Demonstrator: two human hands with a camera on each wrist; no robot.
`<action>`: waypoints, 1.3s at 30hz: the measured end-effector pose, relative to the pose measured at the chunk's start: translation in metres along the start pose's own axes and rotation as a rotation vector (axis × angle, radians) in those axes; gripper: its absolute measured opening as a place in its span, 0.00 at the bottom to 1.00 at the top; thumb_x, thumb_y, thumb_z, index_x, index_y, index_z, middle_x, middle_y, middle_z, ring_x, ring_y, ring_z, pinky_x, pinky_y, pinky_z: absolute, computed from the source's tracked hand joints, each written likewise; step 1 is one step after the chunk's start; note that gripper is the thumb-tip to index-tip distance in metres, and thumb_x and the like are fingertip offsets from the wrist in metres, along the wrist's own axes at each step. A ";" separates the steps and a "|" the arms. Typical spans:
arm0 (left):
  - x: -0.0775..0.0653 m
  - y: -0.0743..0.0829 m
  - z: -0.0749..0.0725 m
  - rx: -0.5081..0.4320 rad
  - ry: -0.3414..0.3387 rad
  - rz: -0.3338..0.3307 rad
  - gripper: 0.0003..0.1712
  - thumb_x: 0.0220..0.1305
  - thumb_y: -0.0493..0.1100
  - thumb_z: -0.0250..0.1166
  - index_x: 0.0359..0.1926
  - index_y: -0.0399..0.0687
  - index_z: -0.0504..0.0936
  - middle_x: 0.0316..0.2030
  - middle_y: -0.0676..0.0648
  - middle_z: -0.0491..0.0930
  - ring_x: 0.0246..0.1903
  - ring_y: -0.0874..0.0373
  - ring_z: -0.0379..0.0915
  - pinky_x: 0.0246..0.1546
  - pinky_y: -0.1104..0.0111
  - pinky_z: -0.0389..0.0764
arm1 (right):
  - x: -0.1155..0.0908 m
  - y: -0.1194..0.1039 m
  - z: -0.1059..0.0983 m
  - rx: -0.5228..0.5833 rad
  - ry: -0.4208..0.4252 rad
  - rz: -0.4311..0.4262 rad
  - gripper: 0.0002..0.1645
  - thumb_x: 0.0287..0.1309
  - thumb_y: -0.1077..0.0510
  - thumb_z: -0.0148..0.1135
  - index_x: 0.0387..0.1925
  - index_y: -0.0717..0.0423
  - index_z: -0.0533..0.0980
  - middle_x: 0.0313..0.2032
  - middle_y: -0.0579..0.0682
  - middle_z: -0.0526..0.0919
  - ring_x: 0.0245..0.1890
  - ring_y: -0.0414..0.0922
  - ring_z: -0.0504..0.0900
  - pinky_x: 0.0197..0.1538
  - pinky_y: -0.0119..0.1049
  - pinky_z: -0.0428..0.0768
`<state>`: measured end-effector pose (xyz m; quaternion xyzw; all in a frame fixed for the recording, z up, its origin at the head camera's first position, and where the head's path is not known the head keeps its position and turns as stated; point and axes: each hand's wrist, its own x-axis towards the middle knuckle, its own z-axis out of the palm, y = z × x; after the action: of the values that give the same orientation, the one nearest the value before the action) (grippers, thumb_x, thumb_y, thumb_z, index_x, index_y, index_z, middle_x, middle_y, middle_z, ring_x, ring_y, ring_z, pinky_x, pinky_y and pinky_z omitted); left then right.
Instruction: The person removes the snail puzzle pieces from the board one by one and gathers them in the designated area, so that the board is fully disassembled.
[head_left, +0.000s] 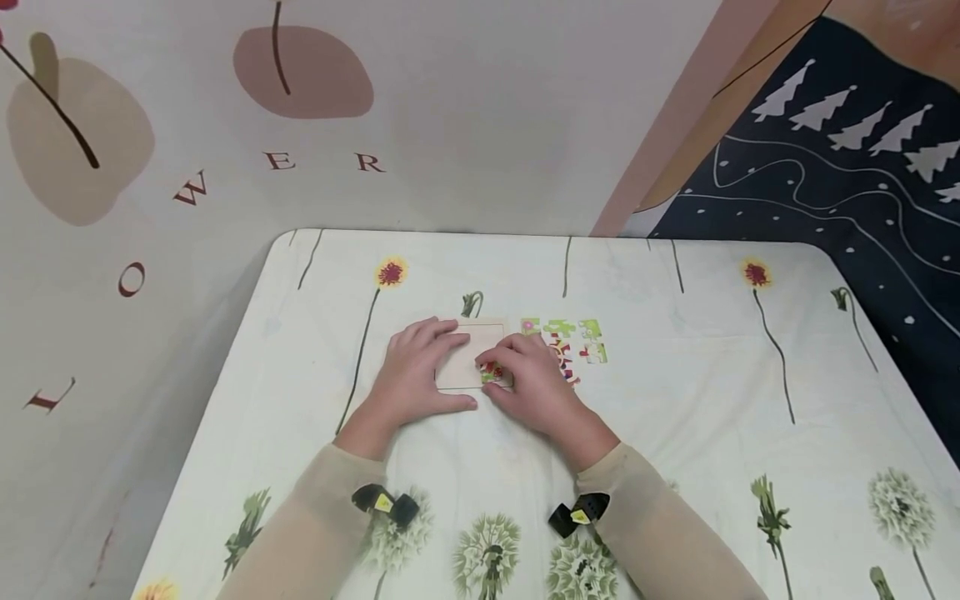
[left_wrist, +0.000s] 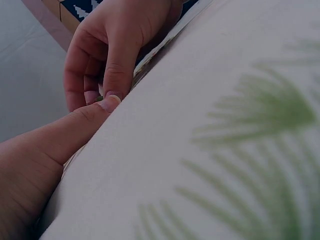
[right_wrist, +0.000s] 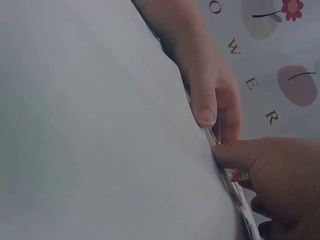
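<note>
A pale puzzle tray [head_left: 468, 358] with a thin raised border lies on the cloth, a picture piece in its lower right corner. My left hand [head_left: 412, 367] spans the tray's left side, fingers extended over its far part and thumb along the near edge. At the tray's right corner, my right hand [head_left: 536, 379] pinches a colourful puzzle piece [head_left: 491, 374] between thumb and fingers. In the right wrist view, green and a red dotted print show on the puzzle piece [right_wrist: 237, 174]. My fingers partly hide it.
Several loose puzzle pieces [head_left: 592, 342] lie just right of the tray, some behind my right hand. A white flowered cloth [head_left: 675, 367] covers the table. Beyond its far edge hangs a printed curtain [head_left: 480, 150], with a dark tree-patterned fabric [head_left: 825, 175] at the right.
</note>
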<state>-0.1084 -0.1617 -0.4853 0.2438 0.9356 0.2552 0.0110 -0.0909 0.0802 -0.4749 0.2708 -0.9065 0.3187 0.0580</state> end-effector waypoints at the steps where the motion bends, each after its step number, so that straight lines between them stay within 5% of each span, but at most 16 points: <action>1: 0.000 0.000 0.000 0.001 0.000 0.000 0.56 0.47 0.74 0.80 0.73 0.53 0.78 0.76 0.47 0.68 0.78 0.42 0.54 0.72 0.39 0.56 | 0.001 0.000 0.000 -0.003 -0.002 0.006 0.20 0.55 0.57 0.83 0.50 0.49 0.87 0.46 0.48 0.83 0.46 0.50 0.75 0.55 0.51 0.73; 8: 0.000 -0.001 0.000 0.005 0.009 0.005 0.56 0.46 0.73 0.80 0.72 0.52 0.78 0.76 0.47 0.68 0.78 0.42 0.54 0.72 0.39 0.57 | 0.003 -0.001 -0.003 0.041 0.033 0.073 0.25 0.52 0.59 0.84 0.52 0.54 0.85 0.41 0.46 0.82 0.48 0.51 0.77 0.70 0.51 0.68; 12: 0.001 0.000 -0.001 0.002 0.006 0.005 0.57 0.46 0.74 0.80 0.73 0.52 0.78 0.76 0.47 0.68 0.78 0.42 0.54 0.72 0.39 0.56 | 0.000 0.001 -0.008 0.111 0.076 0.096 0.22 0.53 0.61 0.83 0.50 0.54 0.86 0.35 0.46 0.81 0.60 0.56 0.78 0.75 0.54 0.64; 15: 0.001 0.000 -0.001 0.004 0.001 0.004 0.58 0.46 0.74 0.80 0.74 0.52 0.77 0.76 0.46 0.67 0.78 0.42 0.54 0.72 0.39 0.56 | -0.004 0.005 -0.011 0.151 0.102 0.086 0.21 0.53 0.61 0.83 0.50 0.54 0.86 0.36 0.46 0.83 0.68 0.59 0.74 0.74 0.57 0.64; 22: 0.001 -0.001 -0.001 0.012 0.003 -0.001 0.58 0.46 0.74 0.80 0.74 0.52 0.77 0.76 0.47 0.68 0.78 0.42 0.55 0.72 0.40 0.57 | -0.015 0.019 -0.014 0.122 0.176 -0.037 0.20 0.51 0.58 0.85 0.47 0.52 0.89 0.47 0.45 0.86 0.51 0.50 0.76 0.58 0.53 0.71; 27: 0.001 0.000 0.000 0.001 0.001 -0.007 0.58 0.46 0.73 0.81 0.74 0.52 0.77 0.76 0.47 0.68 0.78 0.43 0.54 0.72 0.40 0.56 | -0.025 0.031 -0.018 0.082 0.223 -0.062 0.21 0.50 0.59 0.85 0.47 0.52 0.89 0.49 0.47 0.88 0.51 0.52 0.77 0.55 0.54 0.72; 32: 0.001 0.000 0.000 0.012 0.001 -0.011 0.61 0.45 0.73 0.81 0.77 0.51 0.73 0.77 0.47 0.67 0.78 0.43 0.54 0.72 0.40 0.57 | -0.045 0.046 -0.031 0.105 0.224 -0.017 0.21 0.50 0.60 0.85 0.47 0.54 0.88 0.48 0.48 0.88 0.50 0.53 0.76 0.57 0.53 0.69; 39: 0.001 0.000 -0.001 0.012 -0.001 -0.020 0.63 0.45 0.73 0.81 0.78 0.49 0.71 0.77 0.47 0.67 0.78 0.43 0.55 0.72 0.40 0.57 | -0.076 0.063 -0.053 0.125 0.198 0.172 0.21 0.49 0.65 0.85 0.45 0.53 0.86 0.48 0.51 0.80 0.52 0.55 0.69 0.60 0.58 0.63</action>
<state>-0.1098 -0.1615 -0.4848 0.2346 0.9395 0.2491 0.0123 -0.0639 0.1876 -0.4889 0.1621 -0.8945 0.4037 0.1027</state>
